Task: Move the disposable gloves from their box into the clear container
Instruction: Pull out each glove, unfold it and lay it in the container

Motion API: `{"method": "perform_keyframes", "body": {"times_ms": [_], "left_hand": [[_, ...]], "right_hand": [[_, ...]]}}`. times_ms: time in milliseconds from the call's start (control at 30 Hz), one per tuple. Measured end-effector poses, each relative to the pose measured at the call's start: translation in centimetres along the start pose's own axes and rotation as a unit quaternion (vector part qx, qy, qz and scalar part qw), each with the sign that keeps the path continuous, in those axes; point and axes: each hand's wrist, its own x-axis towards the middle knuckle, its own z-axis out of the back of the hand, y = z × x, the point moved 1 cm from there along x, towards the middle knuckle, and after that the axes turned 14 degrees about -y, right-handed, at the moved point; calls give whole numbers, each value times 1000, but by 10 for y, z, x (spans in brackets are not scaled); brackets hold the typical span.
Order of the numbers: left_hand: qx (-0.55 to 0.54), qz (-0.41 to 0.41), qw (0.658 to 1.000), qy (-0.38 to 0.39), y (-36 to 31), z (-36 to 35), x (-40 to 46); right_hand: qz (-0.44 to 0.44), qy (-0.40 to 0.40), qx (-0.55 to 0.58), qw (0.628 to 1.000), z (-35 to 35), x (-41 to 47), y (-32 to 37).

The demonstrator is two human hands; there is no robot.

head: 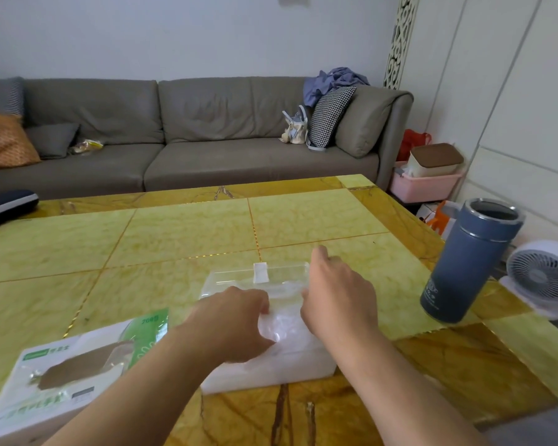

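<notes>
The clear container stands near the table's front edge, filled with a stack of white translucent disposable gloves. Its clear lid is tipped open at the back. My left hand presses down on the left part of the gloves with curled fingers. My right hand rests over the container's right side, fingers bent and pointing away from me. The white-and-green glove box lies flat at the front left, its oval opening torn and nothing showing inside.
A blue-grey flask with no cap stands at the table's right edge. A small white fan sits beyond that edge. A grey sofa runs behind the yellow marble table. A dark pad lies at far left.
</notes>
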Motion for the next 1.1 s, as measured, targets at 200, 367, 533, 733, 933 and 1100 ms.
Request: {"method": "perform_keyframes", "body": {"times_ms": [200, 367, 533, 733, 933, 1100], "left_hand": [[5, -32, 999, -8, -3, 0, 0], [-65, -25, 996, 48, 13, 4, 1], [-89, -15, 994, -64, 13, 29, -13], [-11, 2, 998, -69, -14, 12, -26], [-5, 101, 994, 36, -3, -9, -12], [38, 135, 984, 110, -9, -5, 2]], "right_hand": [[103, 115, 117, 981, 15, -8, 24], [85, 252, 32, 963, 3, -10, 11], [83, 326, -6, 942, -4, 6, 22], [116, 362, -56, 923, -6, 8, 35], [89, 334, -24, 938, 8, 0, 27], [43, 339, -50, 939, 3, -2, 27]]}}
